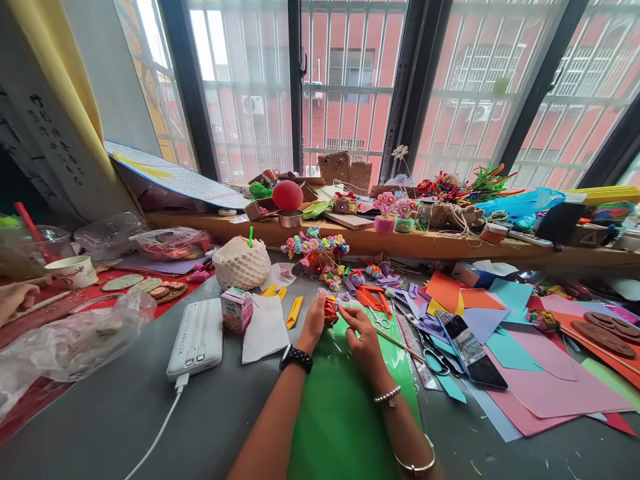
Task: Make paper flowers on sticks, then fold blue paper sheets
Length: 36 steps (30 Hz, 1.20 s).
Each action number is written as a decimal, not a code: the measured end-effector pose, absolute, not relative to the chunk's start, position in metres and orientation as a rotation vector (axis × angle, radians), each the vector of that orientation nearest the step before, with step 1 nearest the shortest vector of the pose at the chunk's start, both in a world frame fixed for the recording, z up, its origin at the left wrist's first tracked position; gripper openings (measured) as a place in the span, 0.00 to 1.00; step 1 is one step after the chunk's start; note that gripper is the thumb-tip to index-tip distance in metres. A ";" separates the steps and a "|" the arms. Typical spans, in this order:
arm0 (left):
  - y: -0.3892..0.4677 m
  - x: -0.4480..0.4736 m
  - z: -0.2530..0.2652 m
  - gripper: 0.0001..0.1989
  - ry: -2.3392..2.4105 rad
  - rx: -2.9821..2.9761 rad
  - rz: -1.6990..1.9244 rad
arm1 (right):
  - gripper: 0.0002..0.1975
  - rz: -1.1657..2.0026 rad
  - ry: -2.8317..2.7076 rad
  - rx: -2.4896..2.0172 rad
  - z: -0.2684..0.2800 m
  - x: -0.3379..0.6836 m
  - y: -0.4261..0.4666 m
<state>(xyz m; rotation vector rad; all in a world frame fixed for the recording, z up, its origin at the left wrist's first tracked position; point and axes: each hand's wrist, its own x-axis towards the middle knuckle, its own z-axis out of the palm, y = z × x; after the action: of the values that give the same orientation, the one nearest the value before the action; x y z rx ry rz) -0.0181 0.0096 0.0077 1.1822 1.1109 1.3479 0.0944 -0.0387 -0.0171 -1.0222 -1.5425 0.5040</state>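
Note:
In the head view, my left hand (315, 323) is closed around a small red-orange ball (331, 311) with yellow and purple bits, seemingly of folded paper. My right hand (364, 340) comes from the other side, its index finger stretched to the ball and the other fingers curled. Whether those curled fingers hold something small is hidden. Both hands are above a green mat (345, 413). A thin wooden stick (400, 343) and small scissors (381, 321) lie just right of my right hand. Yellow folded paper strips (295, 312) are left of my left hand.
A white power bank (196, 337) with a cable, a small drink carton (237, 310) and a napkin (265, 330) stand left. To the right lie larger scissors (436, 361), a phone (473, 350) and coloured paper (537, 387). Crocheted flowers (317, 250) stand ahead, below the cluttered windowsill (320, 235).

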 end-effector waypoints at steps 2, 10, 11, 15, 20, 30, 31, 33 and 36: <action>0.010 -0.018 0.007 0.22 1.111 1.255 1.271 | 0.23 0.601 -1.523 -1.012 -0.016 0.102 -0.037; 0.005 -0.020 0.009 0.17 1.096 1.488 1.201 | 0.24 0.471 -1.642 -1.076 -0.013 0.119 -0.037; 0.003 -0.020 0.010 0.19 1.063 1.468 1.164 | 0.23 0.446 -1.639 -1.075 -0.013 0.118 -0.037; -0.003 -0.021 0.013 0.32 0.889 1.381 0.942 | 0.17 0.436 -1.546 -1.096 -0.010 0.119 -0.039; -0.007 -0.027 0.021 0.38 0.726 1.398 0.955 | 0.18 0.523 -1.350 -1.126 -0.006 0.123 -0.040; 0.003 -0.028 0.011 0.29 0.682 1.521 0.983 | 0.20 0.689 -1.256 -1.111 -0.009 0.125 -0.035; 0.003 -0.028 0.011 0.29 0.689 1.525 0.983 | 0.19 0.678 -1.259 -1.115 -0.009 0.125 -0.035; 0.003 -0.029 0.013 0.30 0.692 1.532 0.976 | 0.18 0.649 -1.265 -1.118 -0.009 0.126 -0.036; 0.000 -0.029 0.015 0.34 0.706 1.536 0.950 | 0.17 0.653 -1.278 -1.089 -0.009 0.126 -0.036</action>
<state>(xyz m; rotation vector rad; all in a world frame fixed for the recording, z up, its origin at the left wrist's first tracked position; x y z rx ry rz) -0.0287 0.0004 0.0153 1.5358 0.7056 0.9504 0.1263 -0.0358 -0.0092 -1.0888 -1.2779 0.6529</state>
